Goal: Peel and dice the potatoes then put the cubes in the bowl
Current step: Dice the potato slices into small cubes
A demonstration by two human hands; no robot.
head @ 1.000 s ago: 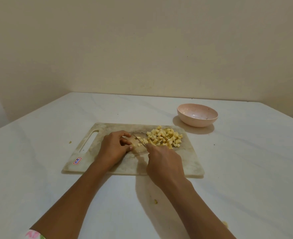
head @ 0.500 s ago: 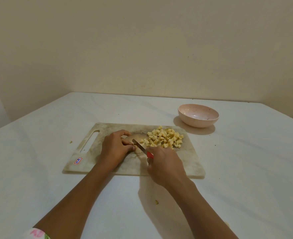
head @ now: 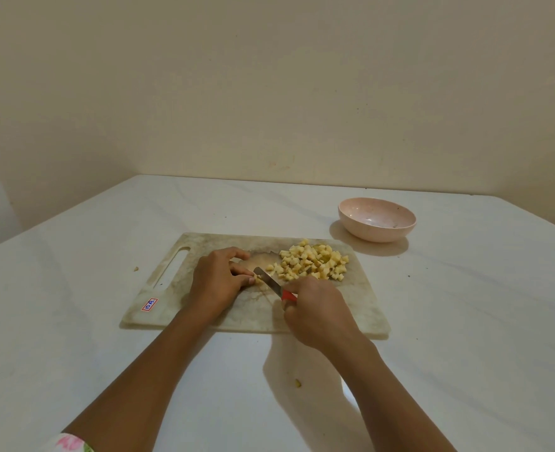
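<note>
The fingers of the left hand (head: 217, 282) are curled, and their tips pin a small potato piece (head: 257, 278) to the cutting board (head: 351, 308); most of this piece is hidden under them. The curl probably keeps the fingertips back from the blade. The right hand (head: 315, 314) is closed around the red handle of the knife (head: 268, 280), whose blade points toward 10 o'clock and meets the piece just beside the left fingertips.

The potato cubes (head: 312, 264) lie in a heap at about 2 o'clock on the board, likely pushed there to leave cutting room in the middle. The pink bowl (head: 374, 233) stands on the table (head: 465, 321) beyond the board, at about 1 o'clock, near the heap. It holds no cubes yet, only a few specks. Judging from this, the dicing is almost finished and the transfer is not begun.
</note>
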